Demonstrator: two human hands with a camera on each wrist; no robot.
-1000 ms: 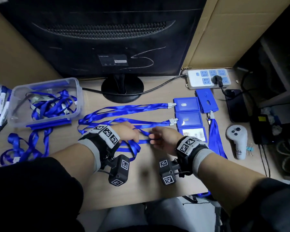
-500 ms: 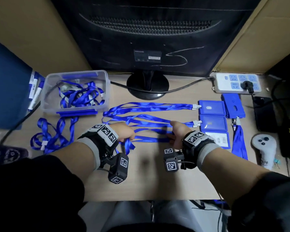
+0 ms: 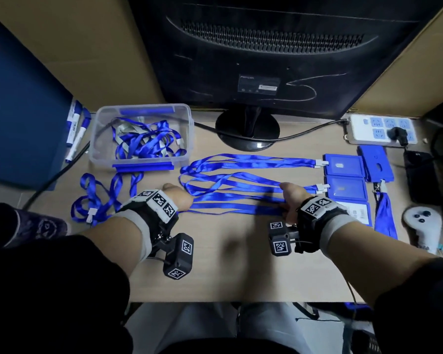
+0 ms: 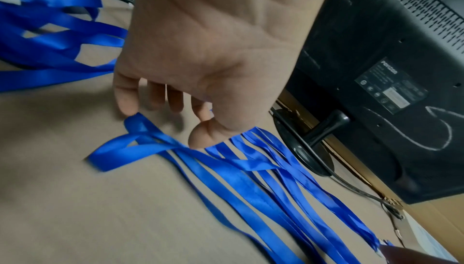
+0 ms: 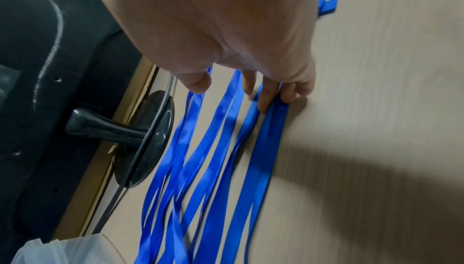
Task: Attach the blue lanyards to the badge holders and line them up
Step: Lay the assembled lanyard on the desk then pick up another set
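Note:
Three blue lanyards lie side by side across the desk, each clipped to a blue badge holder in a column at the right: far (image 3: pixel 343 166), middle (image 3: pixel 344 189) and near (image 3: pixel 359 213). My left hand (image 3: pixel 179 198) touches the looped end of the nearest lanyard (image 3: pixel 235 208). In the left wrist view its fingertips (image 4: pixel 128 107) and thumb rest on that lanyard (image 4: pixel 226 179), and the loop lies flat. My right hand (image 3: pixel 289 200) presses the same straps down near the holders, with straight fingers (image 5: pixel 263 99) on the nearest lanyard (image 5: pixel 263 159).
A clear plastic box (image 3: pixel 97 149) of loose lanyards stands at the back left, with more lanyards (image 3: pixel 100 200) on the desk before it. A monitor stand (image 3: pixel 247 131) and its cable sit behind. To the right lie another badge holder (image 3: pixel 375 162), a power strip (image 3: pixel 381 129) and a white controller (image 3: pixel 422 226).
My hands have slid apart along the nearest lanyard, left to the left and right to the right. The strap now lies straighter and flatter. My head has turned left.

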